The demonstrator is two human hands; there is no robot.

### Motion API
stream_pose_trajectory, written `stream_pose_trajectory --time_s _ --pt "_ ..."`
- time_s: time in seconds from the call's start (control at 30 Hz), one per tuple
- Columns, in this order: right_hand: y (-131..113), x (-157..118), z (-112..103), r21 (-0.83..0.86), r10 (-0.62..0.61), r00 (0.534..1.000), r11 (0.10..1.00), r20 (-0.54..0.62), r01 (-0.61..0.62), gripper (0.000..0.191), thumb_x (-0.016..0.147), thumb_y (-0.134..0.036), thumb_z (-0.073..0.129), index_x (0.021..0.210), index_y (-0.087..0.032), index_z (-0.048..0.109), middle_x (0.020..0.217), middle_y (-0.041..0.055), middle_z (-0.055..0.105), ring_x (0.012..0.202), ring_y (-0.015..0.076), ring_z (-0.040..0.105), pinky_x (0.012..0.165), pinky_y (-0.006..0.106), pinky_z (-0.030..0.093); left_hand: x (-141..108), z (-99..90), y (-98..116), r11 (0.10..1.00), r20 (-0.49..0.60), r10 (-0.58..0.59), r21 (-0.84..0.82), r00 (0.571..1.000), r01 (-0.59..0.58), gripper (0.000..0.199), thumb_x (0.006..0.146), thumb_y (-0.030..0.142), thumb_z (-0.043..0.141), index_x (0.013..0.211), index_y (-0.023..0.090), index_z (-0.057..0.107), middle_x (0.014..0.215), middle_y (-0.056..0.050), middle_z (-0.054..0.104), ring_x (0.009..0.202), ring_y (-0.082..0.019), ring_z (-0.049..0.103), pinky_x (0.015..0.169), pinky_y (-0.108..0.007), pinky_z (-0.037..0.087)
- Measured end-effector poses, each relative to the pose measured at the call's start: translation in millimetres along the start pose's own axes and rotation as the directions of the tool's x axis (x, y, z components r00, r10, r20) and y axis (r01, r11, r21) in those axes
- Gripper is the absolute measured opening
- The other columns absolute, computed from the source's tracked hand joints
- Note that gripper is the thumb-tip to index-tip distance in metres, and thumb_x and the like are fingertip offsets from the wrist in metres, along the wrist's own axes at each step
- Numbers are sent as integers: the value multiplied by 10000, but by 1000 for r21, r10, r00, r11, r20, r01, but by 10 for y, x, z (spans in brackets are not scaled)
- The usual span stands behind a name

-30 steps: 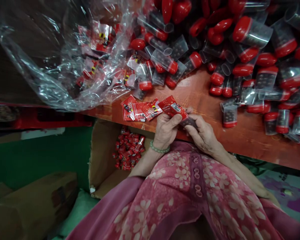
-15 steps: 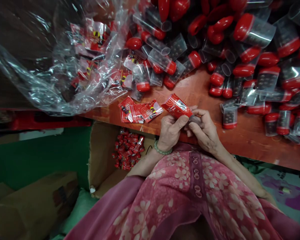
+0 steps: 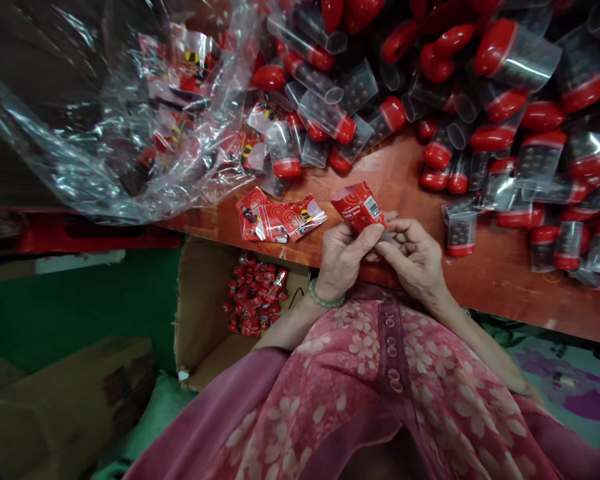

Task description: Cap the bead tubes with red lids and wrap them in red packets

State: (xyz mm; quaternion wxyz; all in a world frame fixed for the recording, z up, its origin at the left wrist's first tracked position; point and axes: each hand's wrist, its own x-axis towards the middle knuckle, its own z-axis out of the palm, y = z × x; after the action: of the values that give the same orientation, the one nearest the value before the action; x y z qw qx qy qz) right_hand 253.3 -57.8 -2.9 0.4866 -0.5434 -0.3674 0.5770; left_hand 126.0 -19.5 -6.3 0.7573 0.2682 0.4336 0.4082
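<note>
My left hand [image 3: 344,259] is closed on a red printed sleeve [image 3: 359,205] with a white barcode, thumb pressed on its near end. My right hand [image 3: 414,259] is closed at that same end, its fingertips pinching a small clear plastic container [image 3: 388,235], mostly hidden by the fingers. How far the container sits inside the sleeve cannot be made out. On the wooden table just left of my hands lie several flat red sleeves [image 3: 281,219], overlapping each other.
Clear containers with red caps and dark beads [image 3: 463,235] pile across the table's [image 3: 500,287] back and right. A crumpled clear bag [image 3: 195,167] with more printed sleeves lies at left. Below the edge, a cardboard box [image 3: 200,313] holds red wrapped pieces [image 3: 256,293].
The sleeve has turned in my hands, so its barcode faces up more plainly and its far end points up. My right fingers have closed further over the container, hiding more of it.
</note>
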Motion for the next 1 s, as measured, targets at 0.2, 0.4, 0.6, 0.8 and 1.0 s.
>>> stream_pose_trajectory --time_s 0.2,0.4,0.6,0.8,1.0 --pt "-27 24 23 56 14 1000 998 9 -14 430 834 -531 803 1010 -255 526 861 -27 729 657 113 734 636 250 650 -4 -21 70 997 30 25 -70 999 -22 516 698 620 873 976 197 774 1104 -95 800 914 -221 763 717 -296 592" --pt "-19 24 5 86 -73 996 994 42 69 430 801 -464 859 986 -271 522 807 -60 691 644 106 722 630 237 644 -47 22 55 993 -18 -40 -116 999 37 527 711 665 843 946 211 719 1034 -75 808 1103 -282 751 830 -342 625" --pt "39 -7 -82 18 -66 998 998 -1 66 535 715 -516 911 862 -267 460 775 -56 681 521 120 686 509 254 621 -171 94 -23 992 -12 -33 -122 999 31 513 718 640 851 921 188 718 1014 -92 814 998 -255 761 780 -328 613" --pt "80 -13 -81 5 -41 999 999 -5 41 580 666 -525 936 818 -257 444 880 -36 709 511 108 675 482 251 615 -235 33 -139 999 -2 18 -31 1000 -18 519 779 665 787 963 182 748 1053 -109 818 891 -221 763 728 -302 593" --pt "170 2 -63 -29 -55 997 998 53 57 537 694 -562 907 808 -252 484 967 -7 736 555 103 657 519 263 598 -283 -74 -173 997 -33 73 39 997 -71 486 806 647 769 967 188 768 1040 -97 824 870 -220 775 751 -313 608"
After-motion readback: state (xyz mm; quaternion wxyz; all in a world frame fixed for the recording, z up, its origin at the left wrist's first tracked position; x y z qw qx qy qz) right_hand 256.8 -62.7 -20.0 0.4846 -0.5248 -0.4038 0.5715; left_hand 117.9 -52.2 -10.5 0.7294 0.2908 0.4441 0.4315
